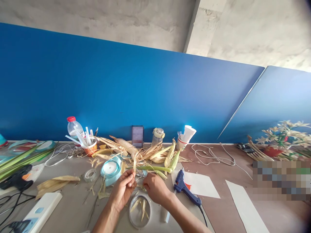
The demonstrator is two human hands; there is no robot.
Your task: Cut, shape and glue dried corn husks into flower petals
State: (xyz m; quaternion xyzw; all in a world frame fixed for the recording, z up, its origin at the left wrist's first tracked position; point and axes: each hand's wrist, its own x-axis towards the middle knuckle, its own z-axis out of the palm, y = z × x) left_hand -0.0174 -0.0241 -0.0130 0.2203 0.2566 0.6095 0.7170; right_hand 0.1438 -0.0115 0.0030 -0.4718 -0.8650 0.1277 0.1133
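Observation:
My left hand (pixel 123 189), low in the middle, pinches the lower end of a dried corn husk strip (pixel 134 163) that stands upright above the fingers. Close to its right, my right hand (pixel 156 187) is closed with the knuckles up. What it holds, if anything, is hidden under the fingers; a small pale, shiny piece shows just beyond them. Below both hands lies a round clear-rimmed dish (pixel 130 217) with narrow husk pieces (pixel 143 208) in it. A pile of dried husks (pixel 145 152) spreads behind the hands, with greener husks (pixel 173 161) at its right.
A blue glue gun (pixel 186 187) rests on white paper (pixel 204 185) at right. Light blue ribbon (pixel 110 170), a tape roll (pixel 90 175) and a power strip (pixel 42 212) lie left. Behind stand a cup of glue sticks (pixel 90 149), a bottle (pixel 74 127) and a jar (pixel 157 137).

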